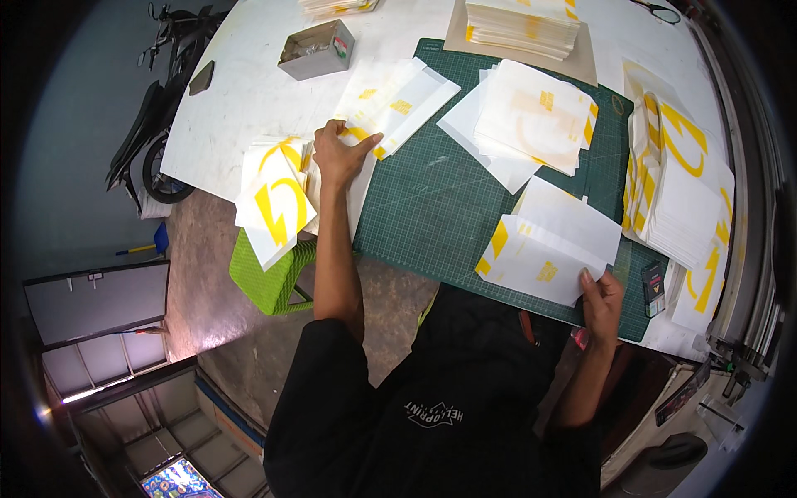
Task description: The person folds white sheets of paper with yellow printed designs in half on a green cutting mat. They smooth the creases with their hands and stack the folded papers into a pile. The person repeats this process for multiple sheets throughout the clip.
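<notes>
My left hand (339, 155) rests at the near edge of a pile of folded white papers (397, 98) with yellow print, thumb spread away from the fingers. My right hand (602, 303) pinches the near right corner of a white paper sheet (556, 245), thumb on top. This sheet shows fold lines and a yellow striped end, and lies over the front of the green cutting mat (415, 207). Behind it, a loose stack of white printed sheets (535, 116) is fanned on the mat.
More white and yellow paper piles stand at the left edge (278, 199), the back (523, 29) and the right (672, 178). A grey metal box (317, 50) sits back left, scissors (658, 12) far right. A small dark box (653, 289) is near my right hand. A green stool (270, 278) stands below.
</notes>
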